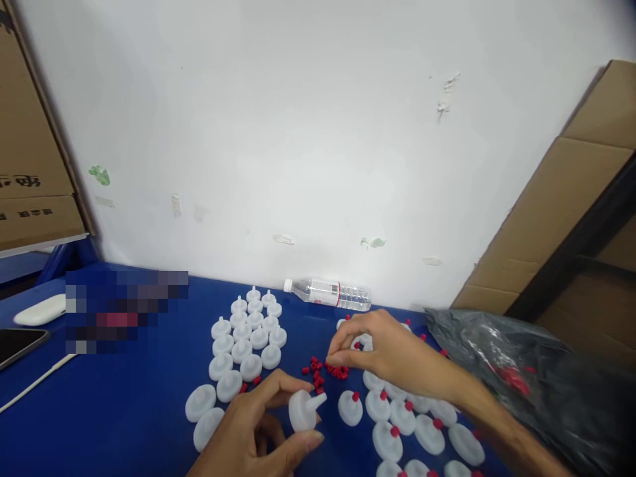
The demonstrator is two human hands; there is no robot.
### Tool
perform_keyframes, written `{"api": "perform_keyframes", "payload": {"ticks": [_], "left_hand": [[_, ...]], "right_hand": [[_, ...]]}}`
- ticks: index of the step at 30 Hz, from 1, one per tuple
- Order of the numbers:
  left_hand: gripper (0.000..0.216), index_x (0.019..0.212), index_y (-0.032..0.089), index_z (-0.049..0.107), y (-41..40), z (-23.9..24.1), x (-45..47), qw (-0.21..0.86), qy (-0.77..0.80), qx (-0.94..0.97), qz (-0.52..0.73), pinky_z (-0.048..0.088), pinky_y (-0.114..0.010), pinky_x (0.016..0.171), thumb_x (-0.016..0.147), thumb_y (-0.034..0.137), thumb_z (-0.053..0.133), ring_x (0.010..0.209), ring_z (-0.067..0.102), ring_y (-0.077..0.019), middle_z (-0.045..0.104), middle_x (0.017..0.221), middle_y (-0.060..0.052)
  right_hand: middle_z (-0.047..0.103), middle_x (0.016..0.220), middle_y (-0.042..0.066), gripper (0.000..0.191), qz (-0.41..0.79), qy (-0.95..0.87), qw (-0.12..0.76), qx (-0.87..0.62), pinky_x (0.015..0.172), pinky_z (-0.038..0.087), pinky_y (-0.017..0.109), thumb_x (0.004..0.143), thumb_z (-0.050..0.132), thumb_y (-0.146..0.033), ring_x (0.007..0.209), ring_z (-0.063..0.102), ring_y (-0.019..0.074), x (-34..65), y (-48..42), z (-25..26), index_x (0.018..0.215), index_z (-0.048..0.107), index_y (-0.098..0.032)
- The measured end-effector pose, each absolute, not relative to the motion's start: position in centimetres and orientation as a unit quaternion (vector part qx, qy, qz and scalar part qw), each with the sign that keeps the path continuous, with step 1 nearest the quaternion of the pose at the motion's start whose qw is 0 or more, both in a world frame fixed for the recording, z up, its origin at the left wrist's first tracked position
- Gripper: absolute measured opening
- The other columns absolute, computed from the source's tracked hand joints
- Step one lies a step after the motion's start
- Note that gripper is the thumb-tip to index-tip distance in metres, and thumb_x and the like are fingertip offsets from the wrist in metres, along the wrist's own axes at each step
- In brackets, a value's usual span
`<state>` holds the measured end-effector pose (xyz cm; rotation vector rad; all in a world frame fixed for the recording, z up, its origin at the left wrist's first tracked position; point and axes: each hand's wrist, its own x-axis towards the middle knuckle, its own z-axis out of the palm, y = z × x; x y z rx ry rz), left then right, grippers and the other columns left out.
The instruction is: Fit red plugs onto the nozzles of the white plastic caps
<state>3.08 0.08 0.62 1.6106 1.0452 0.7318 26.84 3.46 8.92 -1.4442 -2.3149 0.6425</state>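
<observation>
A white plastic spout cap (301, 412) is pinched between the fingers and thumb of my left hand (256, 417), its bare nozzle pointing right. My right hand (375, 344) has its thumb and fingertips closed together at the edge of a loose pile of small red caps (339, 371); whether one sits in the pinch is hidden. More loose red caps (316, 376) lie between the two hands. Several white spout caps with bare nozzles (242, 351) stand in rows at the left. To the right, beneath and around my right forearm, are white spout caps with red tips (387, 440).
A clear water bottle (328, 293) lies on its side against the wall. Dark plastic bags (546, 397), red pieces showing inside, occupy the right side. Cardboard (541, 212) leans at right. A phone (20, 346), a white device (40, 310) and a cable lie on the blue table (124, 411).
</observation>
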Motion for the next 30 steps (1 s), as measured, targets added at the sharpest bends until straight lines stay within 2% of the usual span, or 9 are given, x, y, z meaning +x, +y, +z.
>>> {"api": "perform_keyframes", "payload": {"ticks": [2,5,8,11,14,19,24,27,30], "left_hand": [[0.037,0.114,0.024,0.066,0.3,0.5,3.0,0.521,0.418,0.680,0.301,0.042,-0.019,0.052,0.089,0.051,0.070,0.055,0.072,-0.0124,0.079,0.096,-0.001],[0.039,0.115,0.024,0.068,0.5,0.3,2.8,0.504,0.418,0.698,0.290,0.041,-0.020,0.052,0.090,0.053,0.069,0.058,0.074,-0.0156,0.079,0.079,0.001],[0.047,0.121,0.022,0.071,0.4,0.2,2.7,0.480,0.446,0.701,0.282,0.043,-0.023,0.054,0.091,0.058,0.068,0.063,0.074,-0.0197,0.078,0.066,0.000],[0.056,0.127,0.022,0.072,0.1,0.2,2.6,0.476,0.459,0.685,0.307,0.045,-0.025,0.055,0.091,0.064,0.065,0.067,0.074,-0.0215,0.080,0.069,-0.002],[0.055,0.128,0.024,0.073,-0.1,0.2,2.5,0.480,0.458,0.673,0.328,0.046,-0.025,0.057,0.090,0.062,0.068,0.067,0.073,-0.0211,0.081,0.071,-0.001],[0.063,0.134,0.019,0.070,0.3,0.1,2.5,0.505,0.443,0.667,0.322,0.050,-0.028,0.065,0.092,0.065,0.066,0.067,0.072,-0.0212,0.079,0.071,-0.002],[0.060,0.125,0.018,0.074,0.5,0.1,2.5,0.505,0.423,0.678,0.327,0.045,-0.026,0.061,0.095,0.068,0.062,0.059,0.063,-0.0164,0.072,0.064,0.001],[0.055,0.121,0.019,0.075,0.5,0.3,2.5,0.492,0.417,0.688,0.333,0.044,-0.024,0.060,0.096,0.066,0.061,0.057,0.061,-0.0148,0.068,0.065,0.002],[0.054,0.119,0.020,0.077,0.4,0.2,2.5,0.482,0.414,0.694,0.339,0.043,-0.023,0.057,0.095,0.067,0.061,0.056,0.060,-0.0143,0.067,0.064,0.003]], "right_hand": [[0.080,0.094,-0.003,0.016,0.308,-0.800,0.208,-0.471,0.080,0.054,0.027,0.097,0.072,-0.041,0.088,0.074,0.0167,26.5,2.7,9.9,0.095,0.081,-0.028],[0.081,0.093,-0.002,0.014,0.389,-0.776,0.245,-0.432,0.080,0.053,0.027,0.093,0.077,-0.041,0.089,0.073,0.0173,25.9,2.1,10.4,0.094,0.082,-0.028],[0.081,0.092,-0.001,0.018,0.412,-0.770,0.238,-0.425,0.078,0.053,0.027,0.091,0.078,-0.046,0.087,0.073,0.0170,25.8,2.1,10.1,0.094,0.084,-0.028],[0.081,0.092,0.000,0.022,0.428,-0.760,0.243,-0.424,0.078,0.053,0.028,0.089,0.080,-0.048,0.085,0.073,0.0175,26.0,2.3,9.7,0.094,0.084,-0.027],[0.080,0.090,-0.001,0.021,0.433,-0.756,0.241,-0.428,0.076,0.052,0.028,0.088,0.081,-0.048,0.083,0.072,0.0175,25.9,2.4,9.6,0.093,0.084,-0.027],[0.079,0.090,-0.004,0.014,0.372,-0.780,0.226,-0.449,0.077,0.050,0.026,0.097,0.072,-0.038,0.083,0.071,0.0146,25.1,1.6,9.5,0.092,0.078,-0.027],[0.072,0.082,-0.002,0.018,0.171,-0.851,0.148,-0.473,0.077,0.043,0.030,0.109,0.050,-0.029,0.090,0.063,0.0187,24.5,0.4,8.8,0.104,0.067,-0.027],[0.070,0.081,0.000,0.028,0.152,-0.870,0.084,-0.461,0.074,0.041,0.030,0.110,0.041,-0.026,0.086,0.061,0.0196,24.2,0.2,8.5,0.095,0.064,-0.024],[0.071,0.084,0.001,0.034,0.145,-0.875,0.070,-0.456,0.077,0.040,0.032,0.111,0.038,-0.029,0.085,0.059,0.0200,23.9,0.2,8.3,0.086,0.061,-0.024]]}}
